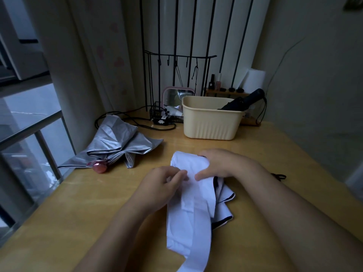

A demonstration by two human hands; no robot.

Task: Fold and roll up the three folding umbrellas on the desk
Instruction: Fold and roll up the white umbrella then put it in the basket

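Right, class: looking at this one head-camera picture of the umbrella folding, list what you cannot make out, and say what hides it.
- White umbrella: its handle is covered by the cloth and the right hand; its lower end is cut off by the bottom edge.
- Black umbrella: its lower part is hidden inside the cream tub.
- Left hand: what the fingertips pinch is too blurred to tell.
- Small bottles on the back shelf: too small and dim to identify.
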